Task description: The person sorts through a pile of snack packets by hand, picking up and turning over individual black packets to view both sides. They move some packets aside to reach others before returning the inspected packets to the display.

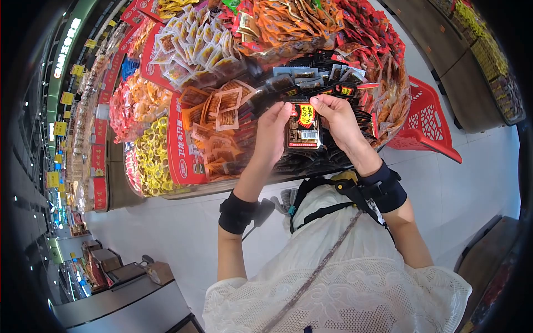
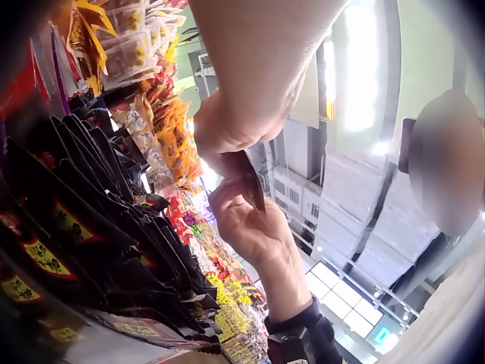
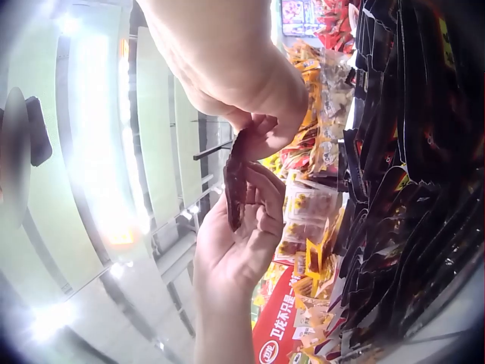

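Note:
A small black snack packet (image 1: 303,126) with a red and yellow label and a barcode is held upright between both hands in the head view. My left hand (image 1: 271,132) pinches its left upper edge. At its right upper corner, my right hand (image 1: 340,119) grips with thumb and curled fingers. Seen from the left wrist, the packet (image 2: 250,180) shows edge-on as a thin dark strip between the hands. The right wrist view also has the packet (image 3: 236,186) side-on, with the left hand's fingers behind it. Below lie similar black packets (image 2: 98,220) in a dense pile.
Bins around the packets hold orange snack packs (image 1: 222,105), white sachets (image 1: 194,47) and yellow packs (image 1: 155,158). A red divider sign (image 1: 182,150) stands at the left. On the right is a red shopping basket (image 1: 427,116), with a wooden counter (image 1: 469,83) beyond it.

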`<action>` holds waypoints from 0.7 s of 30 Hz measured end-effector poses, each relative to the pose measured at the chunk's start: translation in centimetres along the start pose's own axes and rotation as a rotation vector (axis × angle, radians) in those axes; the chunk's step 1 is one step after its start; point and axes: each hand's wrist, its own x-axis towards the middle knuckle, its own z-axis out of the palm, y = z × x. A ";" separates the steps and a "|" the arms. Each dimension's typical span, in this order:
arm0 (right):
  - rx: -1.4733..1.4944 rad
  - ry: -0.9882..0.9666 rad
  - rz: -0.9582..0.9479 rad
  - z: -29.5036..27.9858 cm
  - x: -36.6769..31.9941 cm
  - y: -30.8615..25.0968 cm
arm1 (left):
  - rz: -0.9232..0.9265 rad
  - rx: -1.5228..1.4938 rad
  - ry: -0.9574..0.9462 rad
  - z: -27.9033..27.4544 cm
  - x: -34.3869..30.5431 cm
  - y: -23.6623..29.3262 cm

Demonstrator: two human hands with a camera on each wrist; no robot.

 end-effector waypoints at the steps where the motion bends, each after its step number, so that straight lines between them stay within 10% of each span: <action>1: -0.002 0.006 0.010 0.1 -0.1 0.0 | -0.011 -0.009 0.002 0.0 -0.1 0.0; 21: -0.023 0.191 -0.012 -1.0 0.3 0.6 | -0.078 -0.033 -0.014 -0.3 -1.0 -0.9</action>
